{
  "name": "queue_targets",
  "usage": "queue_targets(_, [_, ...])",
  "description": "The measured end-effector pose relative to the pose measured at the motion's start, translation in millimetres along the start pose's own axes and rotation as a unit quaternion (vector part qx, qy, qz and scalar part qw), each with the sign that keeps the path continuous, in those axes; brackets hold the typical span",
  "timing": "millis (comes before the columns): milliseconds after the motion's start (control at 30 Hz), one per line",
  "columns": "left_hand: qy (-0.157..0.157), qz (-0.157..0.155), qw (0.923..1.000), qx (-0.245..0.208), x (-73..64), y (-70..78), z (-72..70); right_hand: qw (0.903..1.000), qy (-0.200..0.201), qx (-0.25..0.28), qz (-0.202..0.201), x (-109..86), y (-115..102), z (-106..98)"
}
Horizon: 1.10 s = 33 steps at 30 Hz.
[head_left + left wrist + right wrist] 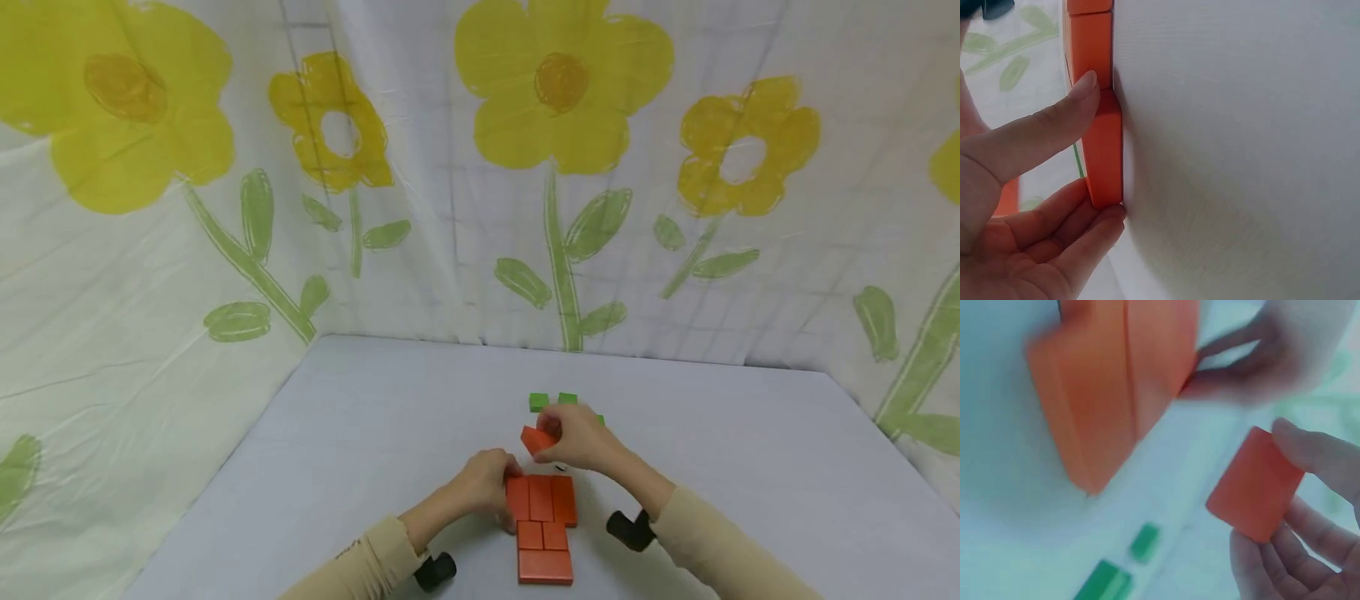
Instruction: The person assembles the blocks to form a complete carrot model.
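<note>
Red blocks lie flat against each other on the white table: several long ones side by side at the far end, two small ones (555,536) below them, and a wide one (545,567) nearest me. My left hand (483,483) grips the far-left long block (1104,156), thumb at its near end and fingers at its far end. Just beyond the group, my right hand (581,437) holds another red block (1257,484) raised above the table, pinched between thumb and fingers.
Several small green blocks (538,402) sit on the table (405,400) behind my right hand, one partly hidden by it. A white curtain (420,292) with yellow flowers hangs along the back. A small dark mark (561,468) shows just past the red group.
</note>
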State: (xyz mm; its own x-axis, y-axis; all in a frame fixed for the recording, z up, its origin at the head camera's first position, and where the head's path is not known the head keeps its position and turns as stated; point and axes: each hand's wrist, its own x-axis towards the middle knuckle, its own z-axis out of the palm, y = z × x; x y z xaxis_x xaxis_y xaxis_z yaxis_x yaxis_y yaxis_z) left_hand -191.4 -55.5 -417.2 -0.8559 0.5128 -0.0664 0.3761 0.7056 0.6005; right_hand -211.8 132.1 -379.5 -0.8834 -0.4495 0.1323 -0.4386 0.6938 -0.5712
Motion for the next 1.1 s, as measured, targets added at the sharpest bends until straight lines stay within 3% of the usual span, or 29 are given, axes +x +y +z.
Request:
queue_targets(200, [0.011, 0.002, 0.9997, 0.020, -1.9, -0.4, -0.6, 0.9927, -0.100, 0.025, -0.061, -62.3, -19.2, 6.3])
queue_targets(367, [0.010, -0.001, 0.9995, 0.030, -2.0, -0.2, -0.9, 0.9853, -0.160, 0.037, -0.047, -89.5, -24.5, 25.1])
queue_targets(600, [0.004, -0.015, 0.9998, 0.012, -2.1, 0.3, 0.4, 0.9845, -0.155, 0.003, -0.082, -98.5, -28.9, 39.0])
queue_targets(767, [0.003, -0.015, 0.9998, 0.012, -1.1, -0.2, 1.8, 0.9852, -0.151, -0.034, -0.074, -98.7, -28.6, 44.4])
queue_targets(1100, [0.003, -0.013, 0.9999, 0.006, -2.5, -0.6, 1.4, 0.9856, -0.151, -0.029, -0.069, -98.1, -28.2, 46.1])
